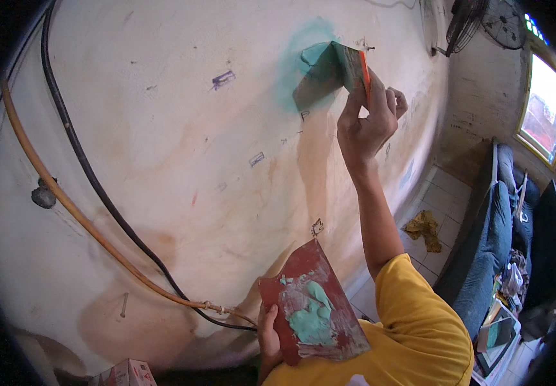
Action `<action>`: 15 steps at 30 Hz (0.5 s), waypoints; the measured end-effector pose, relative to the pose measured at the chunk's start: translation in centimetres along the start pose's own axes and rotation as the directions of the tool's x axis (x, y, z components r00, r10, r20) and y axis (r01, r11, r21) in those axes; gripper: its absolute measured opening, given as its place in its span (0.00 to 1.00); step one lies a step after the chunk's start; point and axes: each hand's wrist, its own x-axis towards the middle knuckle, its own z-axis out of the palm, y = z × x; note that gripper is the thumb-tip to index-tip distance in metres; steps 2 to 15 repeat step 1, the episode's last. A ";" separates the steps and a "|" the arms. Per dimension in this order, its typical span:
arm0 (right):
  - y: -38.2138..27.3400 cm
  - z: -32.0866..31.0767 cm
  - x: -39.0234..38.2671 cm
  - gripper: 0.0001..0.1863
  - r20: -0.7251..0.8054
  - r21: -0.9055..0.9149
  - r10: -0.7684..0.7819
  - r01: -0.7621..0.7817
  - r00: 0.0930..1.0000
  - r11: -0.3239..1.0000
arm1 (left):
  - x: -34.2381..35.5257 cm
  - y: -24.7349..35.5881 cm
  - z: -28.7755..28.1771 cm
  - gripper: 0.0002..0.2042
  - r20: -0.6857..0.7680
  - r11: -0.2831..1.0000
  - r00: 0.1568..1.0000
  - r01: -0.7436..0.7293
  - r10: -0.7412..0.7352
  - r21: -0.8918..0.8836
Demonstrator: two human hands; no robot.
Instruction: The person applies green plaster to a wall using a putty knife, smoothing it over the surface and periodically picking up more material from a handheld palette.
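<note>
Up at the pale wall [181, 135], my right hand [373, 122] grips a wide putty knife [350, 64] with an orange edge strip. Its blade meets the wall at a smeared green patch of putty [289, 71], and the shadow of hand and knife falls across that patch. Low in front of me, my left hand [269, 334] holds a dark red flat board [307, 260] by its left edge, thumb on top. A thick heap of mint-green putty [313, 321] lies on the board. The fingers under the board are hidden.
A black cable [88, 161] and an orange hose [65, 196] hang along the wall at left. One nail [370, 48] sticks out by the knife, another [123, 305] lower left. A blue sofa [483, 238], a yellow cloth [423, 228] and a wall fan [467, 26] are at right.
</note>
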 end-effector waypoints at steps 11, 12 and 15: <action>-0.1 0.1 -0.1 0.10 0.007 -0.005 -0.005 0.005 1.000 1.000 | 0.0 -0.1 -0.6 0.23 0.006 1.000 1.000 0.013 -0.013 -0.002; -0.1 0.1 -0.1 0.10 0.007 -0.005 -0.005 0.005 1.000 1.000 | 0.0 -0.1 -0.6 0.23 0.006 1.000 1.000 0.013 -0.013 -0.002; -0.1 0.1 -0.1 0.10 0.007 -0.005 -0.005 0.005 1.000 1.000 | 0.0 -0.1 -0.6 0.23 0.006 1.000 1.000 0.013 -0.013 -0.002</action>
